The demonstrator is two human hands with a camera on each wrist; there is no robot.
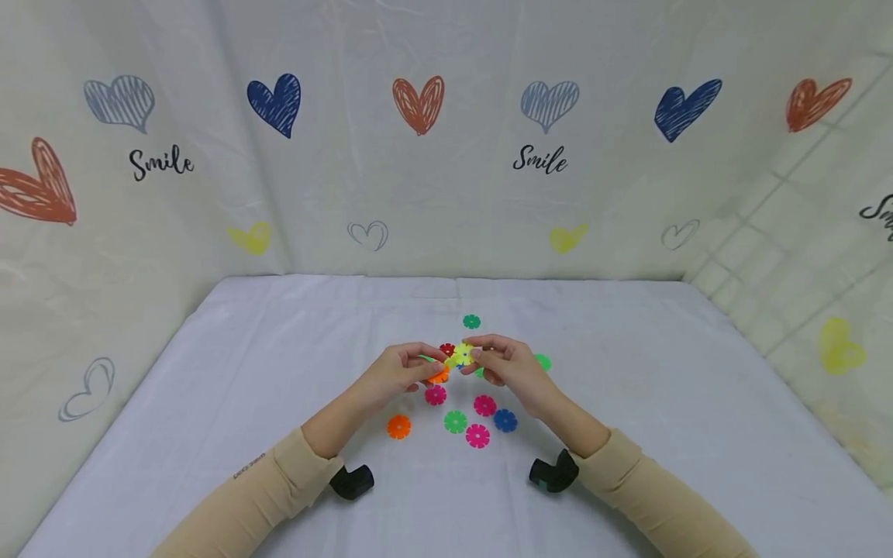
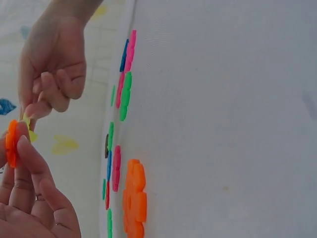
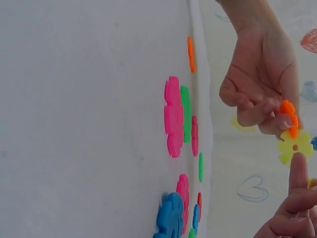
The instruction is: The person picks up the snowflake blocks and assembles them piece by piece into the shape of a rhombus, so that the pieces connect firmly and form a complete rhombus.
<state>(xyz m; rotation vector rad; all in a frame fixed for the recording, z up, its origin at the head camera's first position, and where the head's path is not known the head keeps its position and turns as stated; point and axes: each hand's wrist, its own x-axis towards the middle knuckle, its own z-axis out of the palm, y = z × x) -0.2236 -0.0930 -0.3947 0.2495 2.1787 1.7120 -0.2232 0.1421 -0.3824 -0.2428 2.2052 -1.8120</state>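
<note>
Above the middle of the table, my left hand (image 1: 401, 367) pinches an orange notched flower disc (image 1: 439, 375) between thumb and fingers. My right hand (image 1: 515, 370) pinches a yellow flower disc (image 1: 463, 355) from the other side. In the right wrist view the yellow disc (image 3: 295, 147) stands face-on, its edge meeting the orange disc (image 3: 289, 118), which is seen nearly edge-on. Whether the two are slotted together or only touching, I cannot tell. More yellow shows at the right edge of that view, partly behind the right fingers.
Loose flower discs lie on the white cloth below the hands: an orange one (image 1: 399, 427), a light green one (image 1: 456, 422), a blue one (image 1: 505, 421) and several pink ones (image 1: 477, 436). Farther back is a green disc (image 1: 471, 322). A heart-printed curtain (image 1: 460, 194) hangs behind the table.
</note>
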